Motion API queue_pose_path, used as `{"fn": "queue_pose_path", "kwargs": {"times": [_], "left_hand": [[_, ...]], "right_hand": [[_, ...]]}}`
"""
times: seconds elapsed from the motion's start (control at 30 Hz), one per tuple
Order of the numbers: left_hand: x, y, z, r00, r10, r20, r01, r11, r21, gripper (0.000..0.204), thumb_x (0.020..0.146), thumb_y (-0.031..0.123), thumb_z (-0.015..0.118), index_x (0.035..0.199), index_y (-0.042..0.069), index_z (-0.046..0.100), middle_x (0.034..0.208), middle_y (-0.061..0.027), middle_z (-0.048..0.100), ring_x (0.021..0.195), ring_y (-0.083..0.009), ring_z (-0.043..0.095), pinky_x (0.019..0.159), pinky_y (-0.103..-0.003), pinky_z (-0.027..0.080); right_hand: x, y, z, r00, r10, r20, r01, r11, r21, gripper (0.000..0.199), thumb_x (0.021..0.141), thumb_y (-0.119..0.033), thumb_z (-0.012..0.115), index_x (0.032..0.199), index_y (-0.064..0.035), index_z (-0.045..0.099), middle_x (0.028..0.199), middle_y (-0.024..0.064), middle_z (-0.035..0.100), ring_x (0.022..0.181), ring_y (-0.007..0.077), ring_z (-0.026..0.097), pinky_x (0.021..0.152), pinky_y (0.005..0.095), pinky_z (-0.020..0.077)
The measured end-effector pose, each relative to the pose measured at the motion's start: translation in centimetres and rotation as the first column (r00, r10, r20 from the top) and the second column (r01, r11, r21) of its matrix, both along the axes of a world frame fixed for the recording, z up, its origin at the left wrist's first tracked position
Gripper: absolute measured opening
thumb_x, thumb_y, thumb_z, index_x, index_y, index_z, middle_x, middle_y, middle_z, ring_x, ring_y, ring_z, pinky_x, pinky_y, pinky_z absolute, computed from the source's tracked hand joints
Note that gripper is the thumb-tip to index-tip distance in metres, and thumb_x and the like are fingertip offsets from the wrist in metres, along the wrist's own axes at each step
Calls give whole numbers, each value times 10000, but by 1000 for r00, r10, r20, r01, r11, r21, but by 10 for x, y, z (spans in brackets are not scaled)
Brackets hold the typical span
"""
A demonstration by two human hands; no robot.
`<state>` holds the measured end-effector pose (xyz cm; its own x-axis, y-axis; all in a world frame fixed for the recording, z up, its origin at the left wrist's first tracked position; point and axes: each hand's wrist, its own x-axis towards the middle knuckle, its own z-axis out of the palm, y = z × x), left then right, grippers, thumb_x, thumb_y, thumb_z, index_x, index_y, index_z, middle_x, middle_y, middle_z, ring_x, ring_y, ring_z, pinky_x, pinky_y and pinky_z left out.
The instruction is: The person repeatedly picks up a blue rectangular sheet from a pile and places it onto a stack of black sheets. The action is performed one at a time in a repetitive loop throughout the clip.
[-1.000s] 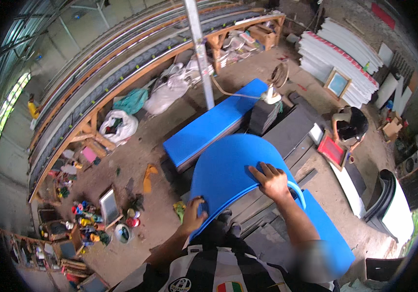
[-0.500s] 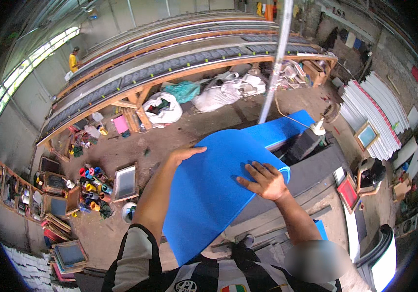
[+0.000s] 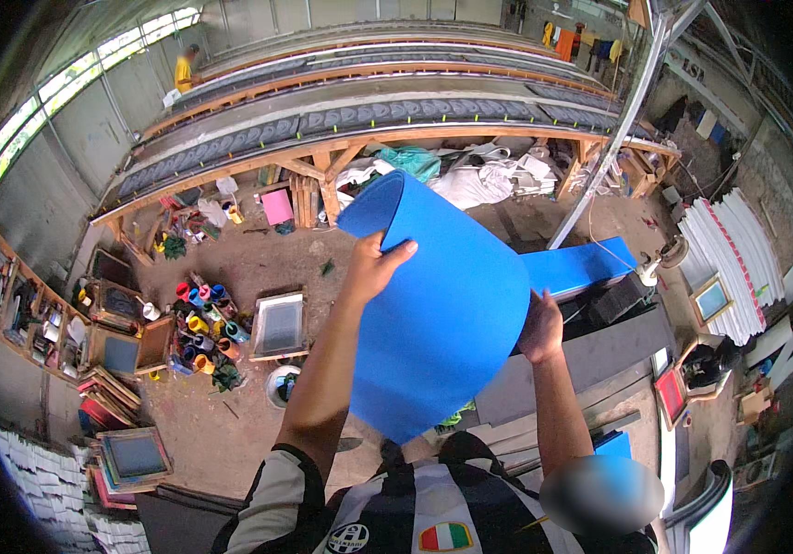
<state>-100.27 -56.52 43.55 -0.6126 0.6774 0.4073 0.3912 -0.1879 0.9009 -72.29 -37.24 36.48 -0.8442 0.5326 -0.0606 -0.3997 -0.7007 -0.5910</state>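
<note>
A large blue foam sheet (image 3: 447,295) hangs bent in front of me, its far left corner curling over. My left hand (image 3: 379,266) is closed on the sheet's left edge, thumb lying on the near face and the other fingers hidden behind. At the right edge, my right hand (image 3: 542,329) grips the same sheet, its fingers partly out of sight past the border. Beyond the right hand, a flat blue sheet (image 3: 581,266) lies beside black block-like material (image 3: 611,303) on a dark grey board (image 3: 590,355).
A slanting metal post (image 3: 604,138) rises behind the flat blue sheet. Colourful pots (image 3: 198,323) and a framed screen (image 3: 280,325) are on the floor to the left. Long printing tables (image 3: 396,115) span the back. Someone crouches (image 3: 706,362) at right near a red-meshed frame (image 3: 671,394).
The sheet has been lifted and bent upright. My left hand has gone from lying on it to gripping its edge; my right hand has shifted from its top face to the right edge.
</note>
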Motion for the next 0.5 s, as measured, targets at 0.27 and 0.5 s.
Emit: {"fn": "queue_pose_path", "kwargs": {"times": [0.27, 0.5], "left_hand": [[-20, -3, -63, 981, -3, 192, 23, 995, -97, 626, 997, 493, 608, 1402, 23, 535, 1313, -150, 641, 1181, -251, 615, 987, -417, 487], [-89, 69, -135, 160, -304, 939, 324, 915, 241, 719, 991, 576, 578, 1479, 58, 478, 1428, -145, 579, 1294, -305, 566, 1095, -495, 450]], "right_hand": [[-81, 19, -1, 819, -523, 237, 287, 730, 620, 705, 883, -146, 750, 1478, 61, 434, 1353, 185, 592, 1210, 287, 573, 1067, 404, 433], [-128, 77, -17, 826, -514, 233, 138, 584, 800, 624, 873, -107, 753, 1427, 46, 512, 1245, 124, 665, 1114, 196, 620, 1014, 349, 472]]}}
